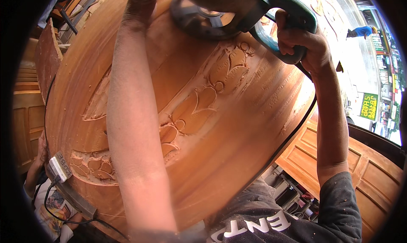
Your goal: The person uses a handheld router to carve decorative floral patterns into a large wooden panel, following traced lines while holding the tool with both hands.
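My right hand (307,46) is wrapped round the looped handle of a teal and black router (207,20). The tool's round base rests on a large reddish-brown wooden panel (237,145), and its upper part is cut off by the top edge. My left hand (146,1) reaches over the panel to the left of the router; its fingers are mostly out of view, so their hold does not show. A carved band of flowers and leaves (203,101) runs diagonally down the panel between my arms. Another carved patch (91,164) lies left of my left forearm.
A black cable (292,135) trails along the panel's right edge. At lower left, a white power strip (60,169) with a plug sits near the panel's edge, close to another person's hand (42,147). Panelled wooden doors (339,158) stand at right, beside the bright street.
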`<state>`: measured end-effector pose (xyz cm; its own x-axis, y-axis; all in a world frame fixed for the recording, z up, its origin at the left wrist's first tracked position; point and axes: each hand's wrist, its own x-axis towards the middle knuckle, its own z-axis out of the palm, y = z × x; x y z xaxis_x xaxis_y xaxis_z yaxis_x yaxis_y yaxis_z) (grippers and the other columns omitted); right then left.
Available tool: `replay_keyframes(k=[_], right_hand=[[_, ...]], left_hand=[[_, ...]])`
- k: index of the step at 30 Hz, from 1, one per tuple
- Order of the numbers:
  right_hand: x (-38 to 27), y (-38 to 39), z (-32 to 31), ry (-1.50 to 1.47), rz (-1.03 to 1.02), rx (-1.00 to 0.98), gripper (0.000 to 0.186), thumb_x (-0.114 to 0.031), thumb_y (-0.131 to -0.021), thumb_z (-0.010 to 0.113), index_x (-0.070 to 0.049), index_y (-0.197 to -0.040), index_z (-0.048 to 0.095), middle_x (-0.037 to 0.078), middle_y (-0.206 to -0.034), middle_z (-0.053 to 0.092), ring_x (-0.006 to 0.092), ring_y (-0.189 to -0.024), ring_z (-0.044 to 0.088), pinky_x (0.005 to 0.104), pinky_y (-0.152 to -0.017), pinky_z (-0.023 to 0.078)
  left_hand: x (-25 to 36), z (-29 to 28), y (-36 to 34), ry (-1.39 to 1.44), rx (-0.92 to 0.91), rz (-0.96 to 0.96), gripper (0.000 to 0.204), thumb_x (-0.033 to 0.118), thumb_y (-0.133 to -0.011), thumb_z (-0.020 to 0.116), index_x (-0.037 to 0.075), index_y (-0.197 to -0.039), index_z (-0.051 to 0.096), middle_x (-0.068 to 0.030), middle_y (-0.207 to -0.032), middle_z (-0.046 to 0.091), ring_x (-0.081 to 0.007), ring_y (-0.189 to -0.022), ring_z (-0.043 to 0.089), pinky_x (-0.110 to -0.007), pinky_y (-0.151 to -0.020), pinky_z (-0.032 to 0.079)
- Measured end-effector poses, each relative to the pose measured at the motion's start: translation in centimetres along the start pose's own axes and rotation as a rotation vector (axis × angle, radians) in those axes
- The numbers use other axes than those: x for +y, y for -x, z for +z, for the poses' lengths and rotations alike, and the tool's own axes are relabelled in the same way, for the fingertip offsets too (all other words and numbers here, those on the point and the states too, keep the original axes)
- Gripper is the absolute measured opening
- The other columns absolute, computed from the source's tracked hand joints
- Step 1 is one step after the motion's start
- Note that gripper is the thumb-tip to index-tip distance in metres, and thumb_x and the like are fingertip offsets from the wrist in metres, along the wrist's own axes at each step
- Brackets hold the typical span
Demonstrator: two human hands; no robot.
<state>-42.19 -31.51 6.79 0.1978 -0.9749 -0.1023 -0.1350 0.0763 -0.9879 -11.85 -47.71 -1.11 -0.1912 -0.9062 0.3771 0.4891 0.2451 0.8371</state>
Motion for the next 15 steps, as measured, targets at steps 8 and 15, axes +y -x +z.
replay_keyframes(k=[8,15], right_hand=[[-0.6,0.4,0.8,0.024,0.018,0.001,0.027,-0.010,-0.079,0.071,0.000,-0.102,0.062,0.004,-0.073,0.056,0.0123,-0.057,0.053,0.0276,-0.056,0.043],[-0.7,0.6,1.2,0.035,0.021,-0.006,0.027,-0.010,-0.079,0.071,0.001,-0.102,0.062,0.004,-0.072,0.056,0.0121,-0.057,0.053,0.0274,-0.056,0.043]], left_hand=[[0.8,0.2,0.3,0.004,-0.048,-0.076,0.060,0.052,-0.110,0.044,0.014,-0.156,0.040,-0.0010,-0.147,0.055,-0.0191,-0.139,0.048,-0.045,-0.119,0.031],[0.8,-0.4,0.6,0.006,-0.048,-0.056,0.060,0.052,-0.110,0.044,0.013,-0.155,0.041,-0.0001,-0.149,0.054,-0.0186,-0.139,0.047,-0.046,-0.120,0.030]])
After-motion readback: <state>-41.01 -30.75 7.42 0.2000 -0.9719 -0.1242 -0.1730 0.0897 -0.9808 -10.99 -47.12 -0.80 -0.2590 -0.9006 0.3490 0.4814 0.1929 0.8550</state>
